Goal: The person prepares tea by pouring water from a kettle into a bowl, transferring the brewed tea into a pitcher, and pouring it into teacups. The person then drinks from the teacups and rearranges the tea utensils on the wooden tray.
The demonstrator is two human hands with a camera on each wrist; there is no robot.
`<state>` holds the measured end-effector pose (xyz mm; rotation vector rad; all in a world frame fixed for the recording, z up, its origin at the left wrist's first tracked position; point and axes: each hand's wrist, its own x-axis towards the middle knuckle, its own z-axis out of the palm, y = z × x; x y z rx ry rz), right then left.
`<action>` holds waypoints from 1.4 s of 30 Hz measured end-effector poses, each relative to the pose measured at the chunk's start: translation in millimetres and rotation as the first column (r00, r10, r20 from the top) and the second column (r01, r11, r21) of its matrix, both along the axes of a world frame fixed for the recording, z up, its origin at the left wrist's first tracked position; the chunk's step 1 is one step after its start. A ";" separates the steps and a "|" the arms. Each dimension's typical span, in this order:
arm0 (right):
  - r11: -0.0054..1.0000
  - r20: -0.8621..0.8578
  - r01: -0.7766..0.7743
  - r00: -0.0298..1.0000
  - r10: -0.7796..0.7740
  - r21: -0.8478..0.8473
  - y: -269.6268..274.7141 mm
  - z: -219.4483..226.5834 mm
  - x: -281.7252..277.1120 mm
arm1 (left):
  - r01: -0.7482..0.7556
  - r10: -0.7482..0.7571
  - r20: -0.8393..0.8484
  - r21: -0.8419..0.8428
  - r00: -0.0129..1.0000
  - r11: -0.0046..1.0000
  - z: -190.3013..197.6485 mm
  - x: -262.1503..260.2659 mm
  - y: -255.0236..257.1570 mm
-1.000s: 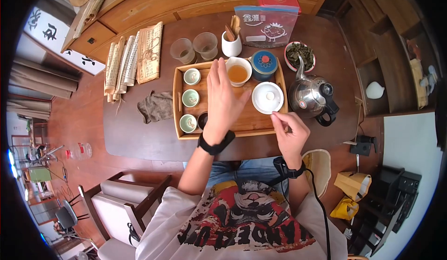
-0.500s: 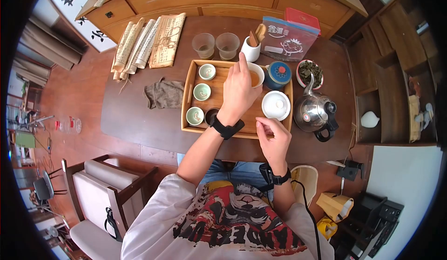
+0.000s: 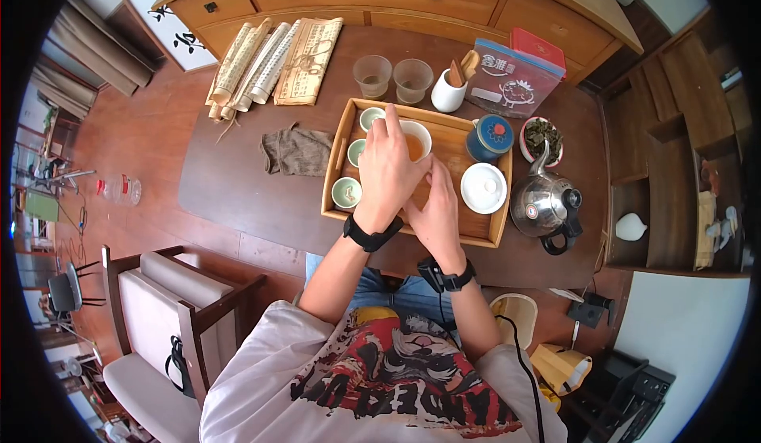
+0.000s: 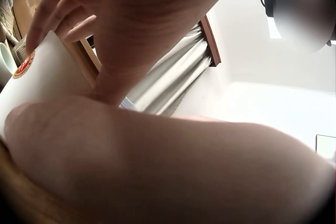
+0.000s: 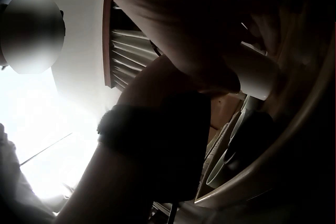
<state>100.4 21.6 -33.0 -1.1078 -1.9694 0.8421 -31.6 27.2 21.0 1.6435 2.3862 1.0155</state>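
A white tea pitcher (image 3: 428, 140) holding amber tea is over the left half of the wooden tray (image 3: 453, 122). My left hand (image 3: 384, 173) grips its left and near side; the index finger extends past the rim. From the right, my right hand (image 3: 436, 209) meets the pitcher, fingers and thumb around its lower part, partly behind the left hand. In the left wrist view, left fingertips touch the pitcher (image 4: 58, 77) close to its red round emblem. The right wrist view is dark, with the pitcher (image 5: 257, 74) between fingers. Small green cups (image 3: 346, 192) line the tray's left side.
A lidded white gaiwan (image 3: 483, 188) and a blue canister (image 3: 490, 138) occupy the tray's right side. Beyond it stand a steel kettle (image 3: 547, 205) and a bowl of tea leaves (image 3: 542, 138). Two glasses (image 3: 413, 80) are behind the tray; a brown cloth (image 3: 296, 151) lies left.
My left hand has taken hold of the pitcher and brought it left, away from the blue canister. The right hand has moved left from near the gaiwan to the pitcher.
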 end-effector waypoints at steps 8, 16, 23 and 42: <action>0.997 -0.060 0.019 0.998 -0.023 -0.072 23.9 13.0 -26.5 | -0.048 0.048 -0.003 0.052 0.999 0.998 -9.6 3.9 -5.8; 0.999 -0.105 0.042 0.994 -0.043 -0.011 33.7 -2.7 -36.1 | 0.073 -0.094 0.190 0.112 0.977 0.991 -19.2 -8.8 -19.8; 0.997 -0.089 0.069 0.994 -0.067 0.020 37.7 7.8 -38.8 | 0.111 -0.170 0.437 0.157 0.883 0.981 -3.8 -22.0 -32.6; 0.982 -0.032 -0.190 0.981 0.191 0.006 139.8 82.7 -81.6 | 0.029 -0.238 0.694 0.299 0.680 0.954 11.4 -52.7 8.2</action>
